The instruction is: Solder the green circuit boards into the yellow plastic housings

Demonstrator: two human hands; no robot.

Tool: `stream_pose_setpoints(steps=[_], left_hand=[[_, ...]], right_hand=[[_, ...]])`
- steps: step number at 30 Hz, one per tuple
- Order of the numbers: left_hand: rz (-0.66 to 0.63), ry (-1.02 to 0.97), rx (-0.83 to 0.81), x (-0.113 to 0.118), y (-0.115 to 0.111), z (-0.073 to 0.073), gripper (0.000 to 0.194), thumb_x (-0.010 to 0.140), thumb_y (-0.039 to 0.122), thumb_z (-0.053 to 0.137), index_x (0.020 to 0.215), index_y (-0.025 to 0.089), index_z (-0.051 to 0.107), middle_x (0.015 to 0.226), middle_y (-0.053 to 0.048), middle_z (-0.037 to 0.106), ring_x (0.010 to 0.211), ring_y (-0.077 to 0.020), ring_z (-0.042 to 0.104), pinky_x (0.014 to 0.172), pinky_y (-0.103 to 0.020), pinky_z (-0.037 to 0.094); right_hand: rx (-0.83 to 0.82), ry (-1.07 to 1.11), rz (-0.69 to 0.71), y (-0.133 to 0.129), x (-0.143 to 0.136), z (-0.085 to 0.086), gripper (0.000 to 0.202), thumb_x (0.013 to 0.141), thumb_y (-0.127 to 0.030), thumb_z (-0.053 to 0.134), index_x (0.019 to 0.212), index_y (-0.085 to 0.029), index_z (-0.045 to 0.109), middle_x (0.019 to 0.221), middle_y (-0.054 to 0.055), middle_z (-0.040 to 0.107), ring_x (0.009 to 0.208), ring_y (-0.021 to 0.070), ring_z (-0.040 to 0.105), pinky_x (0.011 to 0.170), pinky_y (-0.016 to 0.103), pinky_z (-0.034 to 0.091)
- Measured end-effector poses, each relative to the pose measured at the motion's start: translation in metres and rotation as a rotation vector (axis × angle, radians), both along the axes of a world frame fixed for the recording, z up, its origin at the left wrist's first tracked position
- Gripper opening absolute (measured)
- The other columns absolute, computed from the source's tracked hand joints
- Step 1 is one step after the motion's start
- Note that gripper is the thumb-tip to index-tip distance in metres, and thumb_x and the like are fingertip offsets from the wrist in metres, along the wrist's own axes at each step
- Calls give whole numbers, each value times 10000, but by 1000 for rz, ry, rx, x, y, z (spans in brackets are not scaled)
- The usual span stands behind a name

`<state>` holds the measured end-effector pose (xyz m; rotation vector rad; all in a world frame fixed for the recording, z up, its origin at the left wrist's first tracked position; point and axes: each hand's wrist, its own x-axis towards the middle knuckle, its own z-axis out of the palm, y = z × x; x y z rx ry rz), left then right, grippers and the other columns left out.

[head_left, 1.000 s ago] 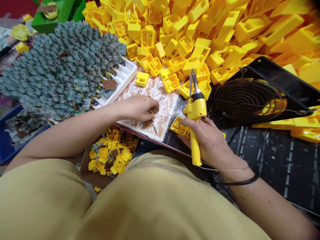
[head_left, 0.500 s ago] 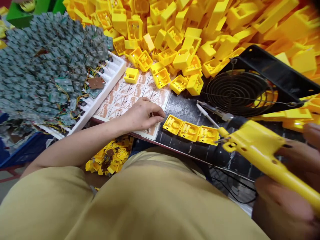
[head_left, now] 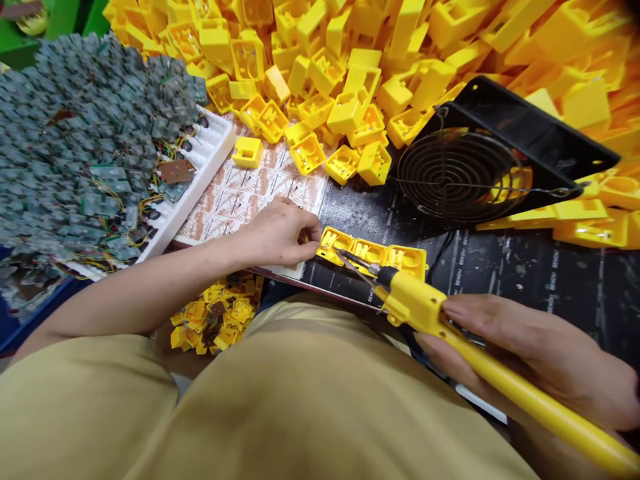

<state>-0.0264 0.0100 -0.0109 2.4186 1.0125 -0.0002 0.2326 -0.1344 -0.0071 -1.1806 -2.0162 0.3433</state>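
Row of three yellow housings (head_left: pixel 373 257) sat on the black surface (head_left: pixel 525 280), just below centre of view, open faces up. Left hand (head_left: pixel 280 233) was at the row's 9 o'clock end, fingers pinched together on something small at the first housing's edge; too small to identify, looked like a wire or lead. Right hand (head_left: pixel 540 360) was wrapped around the handle of the yellow soldering iron (head_left: pixel 450 327), fingers closed on the grip, tip lying over the middle housing and pointing toward 10 o'clock. Judgement: housings were thin moulded plastic, light and stiff, likely to skate on the mat if pushed, so pin them by an outer wall, not the inner ribs. Plastic would probably mark or melt near the tip. Iron should be held by the handle only, well back from the metal end. Printed sheet (head_left: pixel 250 193) lay under the left wrist, white tray (head_left: pixel 210 150) at its 10 o'clock, grey circuit-board pile (head_left: pixel 75 140) beyond that. Loose yellow housing heap (head_left: pixel 375 53) filled 12 o'clock, black fan (head_left: pixel 465 173) at 2 o'clock of the row. Box of smaller yellow parts (head_left: pixel 215 323) sat below the surface edge.
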Motion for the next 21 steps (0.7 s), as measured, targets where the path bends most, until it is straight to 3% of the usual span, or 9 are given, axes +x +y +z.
stream_pose_setpoints(steps=[3, 7, 9, 14, 21], left_hand=[[-10, 34, 9, 2, 1, 1, 119, 757, 222, 577, 733, 200, 692, 694, 25, 717, 656, -128, 619, 912, -345, 418], [-7, 24, 18, 4, 2, 2, 117, 764, 228, 585, 725, 191, 689, 694, 23, 719, 663, -130, 623, 926, -346, 425], [1, -2, 29, 4, 3, 2, 116, 760, 222, 585, 723, 186, 689, 690, 23, 720, 677, -135, 632, 939, -351, 425], [50, -35, 85, 8, 6, -2, 137, 758, 220, 577, 742, 170, 704, 695, 4, 718, 684, -149, 644, 911, -358, 441], [2, 43, 124, 13, 7, -4, 164, 748, 213, 548, 738, 175, 707, 677, -1, 708, 676, -159, 633, 933, -405, 424]], right_hand=[[67, -95, 86, 10, -9, 8, 66, 922, -246, 615, 936, -183, 603, 688, 8, 666, 598, 91, 649, 571, 158, 561], [65, -175, 48, 11, -11, 11, 213, 958, -305, 559, 787, -187, 605, 691, 28, 660, 613, 75, 639, 593, 149, 551], [58, -183, 37, 7, -10, 9, 202, 961, -302, 554, 797, -196, 605, 698, 20, 658, 633, 75, 643, 608, 153, 552], [16, -123, -145, 0, -10, 1, 156, 970, -334, 523, 898, -223, 603, 762, 20, 671, 675, 104, 656, 588, 196, 555], [2, -211, -42, 4, -9, -1, 165, 952, -297, 561, 836, -200, 627, 736, 23, 672, 685, 99, 661, 707, 203, 589]])
